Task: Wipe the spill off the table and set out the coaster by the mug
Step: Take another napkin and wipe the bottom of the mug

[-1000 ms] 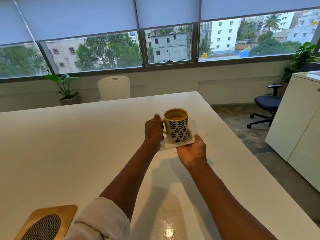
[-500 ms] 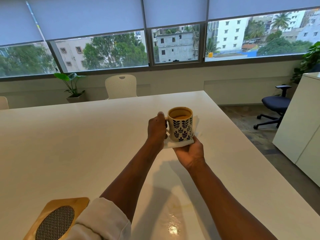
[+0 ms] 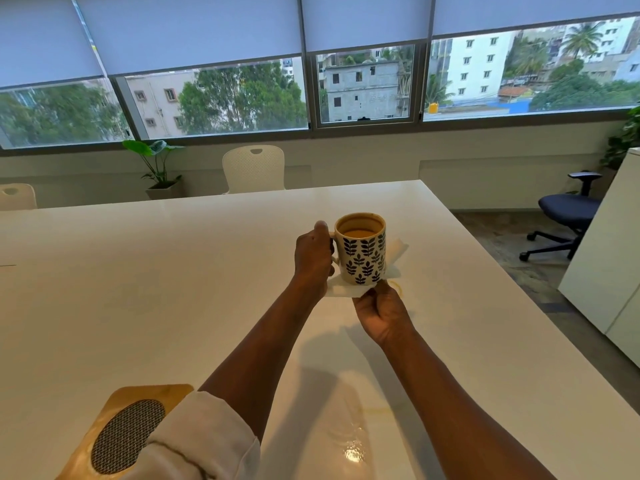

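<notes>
My left hand (image 3: 313,256) grips the handle of a cream mug (image 3: 362,252) with a dark blue leaf pattern and a brown drink inside. The mug hangs over the middle of the white table (image 3: 138,289). Under it lies a white napkin (image 3: 343,291), which my right hand (image 3: 381,311) holds at its near corner. A thin brown ring of spill (image 3: 398,287) shows just right of the napkin. Another wet patch (image 3: 353,448) shines near the table's front edge. A wooden coaster (image 3: 128,431) with a dark mesh centre lies at the front left, partly behind my sleeve.
Two white chairs (image 3: 254,169) stand behind the far table edge, with a potted plant (image 3: 157,169) by the wall. A blue office chair (image 3: 568,211) and a white cabinet (image 3: 609,258) stand to the right, past the table's right edge.
My right hand has drawn back towards me along the napkin to its near corner. A brown ring now shows right of the napkin. My view has shifted slightly left.
</notes>
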Demonstrator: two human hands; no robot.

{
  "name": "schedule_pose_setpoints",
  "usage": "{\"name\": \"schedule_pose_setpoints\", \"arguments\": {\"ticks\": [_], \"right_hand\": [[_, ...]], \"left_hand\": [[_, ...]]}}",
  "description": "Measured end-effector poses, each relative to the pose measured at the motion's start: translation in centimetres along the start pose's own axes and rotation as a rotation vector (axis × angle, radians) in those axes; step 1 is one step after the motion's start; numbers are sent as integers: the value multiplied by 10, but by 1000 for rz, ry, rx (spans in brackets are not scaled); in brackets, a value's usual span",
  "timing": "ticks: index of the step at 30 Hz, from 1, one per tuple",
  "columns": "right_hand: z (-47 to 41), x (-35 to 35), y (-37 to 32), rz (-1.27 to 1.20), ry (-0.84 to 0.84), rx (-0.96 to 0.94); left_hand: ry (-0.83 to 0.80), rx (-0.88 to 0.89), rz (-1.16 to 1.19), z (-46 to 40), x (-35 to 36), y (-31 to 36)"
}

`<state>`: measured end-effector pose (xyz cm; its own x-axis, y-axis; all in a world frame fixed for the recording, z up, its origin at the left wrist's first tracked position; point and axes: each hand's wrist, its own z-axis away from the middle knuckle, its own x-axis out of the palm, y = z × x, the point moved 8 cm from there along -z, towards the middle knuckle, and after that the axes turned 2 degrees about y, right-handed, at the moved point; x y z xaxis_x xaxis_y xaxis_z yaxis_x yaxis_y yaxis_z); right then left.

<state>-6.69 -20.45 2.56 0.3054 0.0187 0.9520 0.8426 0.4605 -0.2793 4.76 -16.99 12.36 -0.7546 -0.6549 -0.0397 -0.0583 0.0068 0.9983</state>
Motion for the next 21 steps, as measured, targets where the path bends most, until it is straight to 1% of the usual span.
{"name": "schedule_pose_setpoints", "arguments": {"ticks": [10,13,17,21], "right_hand": [[9,-8,9,5,-22,39],[12,-16,3,20,12,12],[7,-21,-10,-35,17,-27],[-5,-19,-22,0,26,-75]], "left_hand": [[10,-30,24,-3,-15,-1],[-21,-34,16,-1,-14,-2],[-47,-13,1,-1,-12,-2],[-59,-14,6,-1,-11,-4]]}}
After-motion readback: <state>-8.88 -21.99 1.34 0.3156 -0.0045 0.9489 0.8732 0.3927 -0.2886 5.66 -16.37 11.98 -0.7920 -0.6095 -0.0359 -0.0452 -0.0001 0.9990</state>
